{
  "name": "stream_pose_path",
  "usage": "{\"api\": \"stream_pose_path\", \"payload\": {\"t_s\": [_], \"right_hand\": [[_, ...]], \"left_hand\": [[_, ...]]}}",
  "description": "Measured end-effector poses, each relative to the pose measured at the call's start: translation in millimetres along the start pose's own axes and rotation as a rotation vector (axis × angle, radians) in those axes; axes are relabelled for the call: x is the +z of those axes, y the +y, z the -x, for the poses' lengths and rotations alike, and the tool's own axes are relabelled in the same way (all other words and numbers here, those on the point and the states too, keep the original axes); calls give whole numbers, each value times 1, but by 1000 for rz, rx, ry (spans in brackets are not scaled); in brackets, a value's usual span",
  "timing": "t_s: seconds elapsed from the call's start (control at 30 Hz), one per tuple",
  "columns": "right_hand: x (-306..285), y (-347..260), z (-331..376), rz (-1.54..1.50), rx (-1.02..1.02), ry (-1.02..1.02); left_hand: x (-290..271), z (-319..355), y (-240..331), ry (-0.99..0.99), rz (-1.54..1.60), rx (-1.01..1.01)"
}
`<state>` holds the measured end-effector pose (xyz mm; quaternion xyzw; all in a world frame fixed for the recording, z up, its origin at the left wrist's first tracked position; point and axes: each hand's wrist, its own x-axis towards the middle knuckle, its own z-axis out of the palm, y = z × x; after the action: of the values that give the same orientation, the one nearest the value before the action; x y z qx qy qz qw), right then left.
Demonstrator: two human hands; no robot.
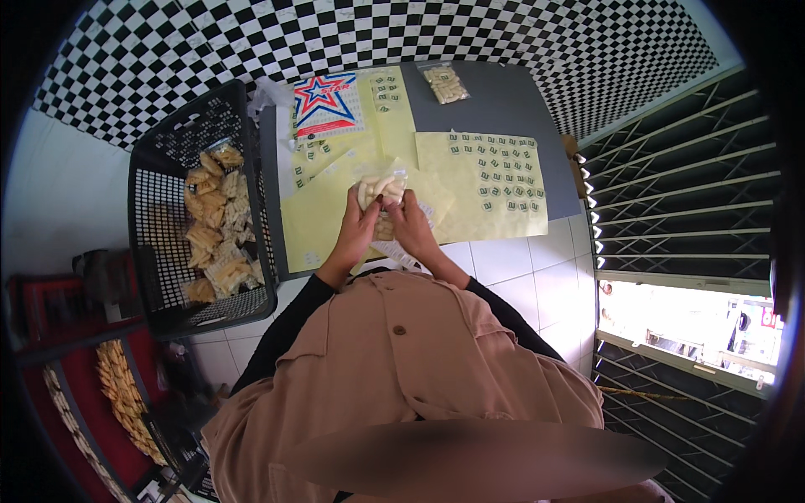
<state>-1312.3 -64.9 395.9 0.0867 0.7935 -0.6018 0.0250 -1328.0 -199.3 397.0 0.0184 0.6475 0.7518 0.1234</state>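
Over the table's near edge, both my hands grip a small clear plastic bag (381, 186) of pale, finger-shaped snack pieces. My left hand (359, 225) is closed on its left side and my right hand (411, 225) on its right, with the thumbs close together on the front. Below the thumbs, between my hands, more pale pieces show, partly hidden. A yellow sheet of round stickers (432, 180) lies just right of the bag. Another filled clear bag (445, 85) rests at the table's far side.
A black plastic basket (201, 322) at the left holds several snack bags (220, 222). The grey table (495, 88) also bears yellow backing paper (323, 218) and a printed star sheet (325, 104). Checkered wall behind; a folding metal gate (679, 210) on the right.
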Motion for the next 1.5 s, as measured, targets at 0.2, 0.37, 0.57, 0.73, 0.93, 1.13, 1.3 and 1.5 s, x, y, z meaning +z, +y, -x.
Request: {"api": "stream_pose_path", "payload": {"t_s": [0.2,0.37,0.57,0.73,0.93,1.13,1.3,1.5], "right_hand": [[-9,-7,2,86,-63,-22],[-17,6,-7,51,-105,-16],[-55,28,-56,210,-21,68],[-122,68,-172,346,-334,394],[-179,48,-272,355,-133,456],[-156,40,-271,560,-173,614],[-127,46,-227,544,-354,483],[-114,45,-177,530,-409,328]], "left_hand": [[17,-5,-14,102,-143,118],[25,-13,-23,132,-251,140],[28,-16,-8,139,-113,-10],[-2,-2,3,240,-185,93],[-45,32,28,442,-229,248],[-118,58,51,665,-335,250],[-205,55,77,785,-672,196],[-332,18,49,551,-1159,-86]]}}
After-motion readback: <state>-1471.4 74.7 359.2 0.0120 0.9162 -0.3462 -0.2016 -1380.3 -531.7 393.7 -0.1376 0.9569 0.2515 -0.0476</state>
